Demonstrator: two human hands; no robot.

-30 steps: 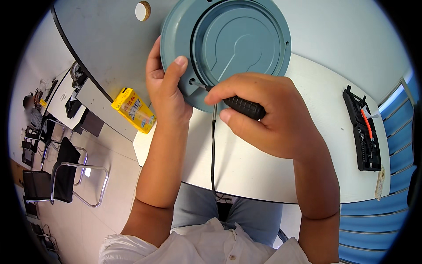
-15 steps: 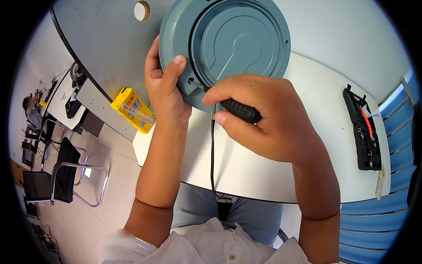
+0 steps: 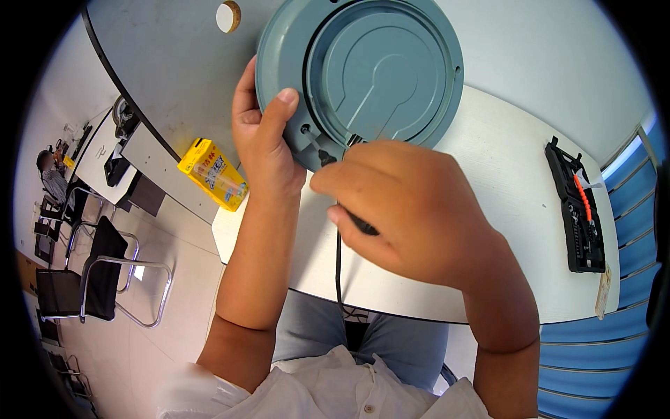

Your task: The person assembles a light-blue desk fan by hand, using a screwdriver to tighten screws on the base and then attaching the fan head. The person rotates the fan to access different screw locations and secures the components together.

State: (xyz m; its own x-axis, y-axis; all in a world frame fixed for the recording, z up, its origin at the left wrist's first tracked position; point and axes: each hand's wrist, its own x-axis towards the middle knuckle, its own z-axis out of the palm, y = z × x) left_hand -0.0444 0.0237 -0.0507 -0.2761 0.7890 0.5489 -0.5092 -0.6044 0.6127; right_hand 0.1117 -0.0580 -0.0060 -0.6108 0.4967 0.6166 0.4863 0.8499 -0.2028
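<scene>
A round grey-blue appliance base (image 3: 380,73) lies upside down on the white table (image 3: 502,174). My left hand (image 3: 264,143) grips its left rim, thumb on top. My right hand (image 3: 408,209) is closed around a black-handled screwdriver (image 3: 361,223), whose tip points at a screw hole near the disc's lower left edge. A thin black cord (image 3: 338,269) hangs from under my right hand down toward my lap.
A yellow carton (image 3: 213,174) lies on the table's left edge. A black tool case with an orange-red tool (image 3: 578,206) sits at the right. A small round cork-topped object (image 3: 227,15) is at the far end. Chairs (image 3: 91,279) and desks stand on the floor to the left.
My right hand has shifted left and down along the disc's lower edge, bringing the screwdriver tip to the lower left screw hole. My left hand keeps its hold.
</scene>
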